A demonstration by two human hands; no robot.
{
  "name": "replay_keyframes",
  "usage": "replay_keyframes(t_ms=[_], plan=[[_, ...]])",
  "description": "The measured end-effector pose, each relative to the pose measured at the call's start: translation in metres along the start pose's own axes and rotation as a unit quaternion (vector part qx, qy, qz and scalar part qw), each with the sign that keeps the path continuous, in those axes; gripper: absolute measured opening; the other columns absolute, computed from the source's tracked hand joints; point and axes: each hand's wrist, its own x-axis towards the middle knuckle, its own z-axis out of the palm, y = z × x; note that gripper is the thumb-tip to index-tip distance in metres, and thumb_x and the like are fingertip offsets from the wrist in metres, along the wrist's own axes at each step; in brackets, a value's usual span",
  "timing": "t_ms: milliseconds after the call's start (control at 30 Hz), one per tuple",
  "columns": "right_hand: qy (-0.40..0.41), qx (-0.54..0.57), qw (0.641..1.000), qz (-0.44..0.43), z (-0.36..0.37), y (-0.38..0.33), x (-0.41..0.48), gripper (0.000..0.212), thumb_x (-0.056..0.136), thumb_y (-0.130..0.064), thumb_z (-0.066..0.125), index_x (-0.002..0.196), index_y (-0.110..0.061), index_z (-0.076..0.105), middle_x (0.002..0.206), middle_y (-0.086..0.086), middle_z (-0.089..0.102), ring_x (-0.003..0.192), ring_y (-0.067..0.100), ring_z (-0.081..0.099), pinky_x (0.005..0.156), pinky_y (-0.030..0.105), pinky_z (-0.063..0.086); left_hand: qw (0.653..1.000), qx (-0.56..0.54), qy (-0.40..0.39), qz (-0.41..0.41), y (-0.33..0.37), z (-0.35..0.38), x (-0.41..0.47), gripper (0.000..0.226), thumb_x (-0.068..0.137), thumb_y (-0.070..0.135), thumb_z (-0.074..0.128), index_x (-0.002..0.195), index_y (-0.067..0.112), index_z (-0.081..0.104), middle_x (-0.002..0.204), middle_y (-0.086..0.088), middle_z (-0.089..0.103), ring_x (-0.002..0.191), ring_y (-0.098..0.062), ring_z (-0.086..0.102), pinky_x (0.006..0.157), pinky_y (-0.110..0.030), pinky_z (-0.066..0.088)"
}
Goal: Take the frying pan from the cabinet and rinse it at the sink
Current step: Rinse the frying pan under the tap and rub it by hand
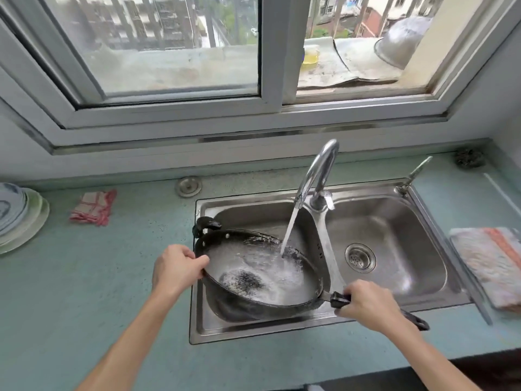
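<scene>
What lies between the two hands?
The pan, in the head view: left hand grips its rim, right hand its handle.

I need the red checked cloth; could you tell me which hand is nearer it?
Left. The left hand grips the frying pan rim, right of the cloth; the right hand holds its handle, farther right.

The right grip (pixel 366 303) covers the middle of the handle (pixel 339 299); only its two ends show. The fingertips of the left grip (pixel 176 268) are hidden under the rim of the frying pan (pixel 242 263). Between the grips, foaming water hides much of the pan floor. Far left of the left grip the plates (pixel 17 215) are cut by the edge of the view, and far right of the right grip the folded cloth (pixel 490 263) also.
</scene>
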Motion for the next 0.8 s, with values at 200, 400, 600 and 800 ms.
replay_keyframes(t_ms=[200,400,600,800], plan=[[0.007,0.087,0.996,0.007,0.019,-0.004,0.017,0.028,0.066,-0.053,0.071,0.065,-0.027,0.058,0.062,-0.005,0.059,0.069,0.021,0.054,0.055,0.029,0.036,0.993,0.071,0.070,0.057,0.025,-0.015,-0.019,0.030,0.053,0.035,0.055,0.062,0.008,0.065,0.054,-0.008,0.066,0.068,-0.030,0.064,0.058,-0.031,0.049],[-0.004,0.204,0.979,0.017,0.043,-0.009,0.027,0.036,0.060,-0.057,0.074,0.066,-0.025,0.062,0.062,-0.005,0.064,0.073,0.019,0.063,0.052,0.025,0.037,0.973,0.146,0.136,0.120,0.059,-0.022,-0.030,0.015,0.067,0.028,0.068,0.070,0.014,0.066,0.065,-0.005,0.068,0.071,-0.030,0.061,0.059,-0.029,0.043],[0.016,0.279,0.960,-0.013,0.042,-0.019,0.030,0.045,0.056,-0.059,0.079,0.066,-0.017,0.064,0.054,-0.001,0.054,0.059,0.018,0.052,0.050,0.030,0.033,0.926,0.307,0.158,0.152,0.094,-0.039,-0.022,0.020,0.070,0.030,0.065,0.073,0.010,0.064,0.071,-0.007,0.063,0.071,-0.032,0.057,0.063,-0.030,0.037],[0.014,0.290,0.956,-0.040,0.039,-0.025,0.030,0.044,0.058,-0.056,0.076,0.061,-0.015,0.058,0.053,-0.001,0.052,0.060,0.020,0.053,0.050,0.032,0.032,0.896,0.383,0.160,0.159,0.123,-0.050,-0.010,0.019,0.068,0.027,0.065,0.065,0.011,0.056,0.062,-0.005,0.050,0.067,-0.032,0.051,0.064,-0.031,0.037]])
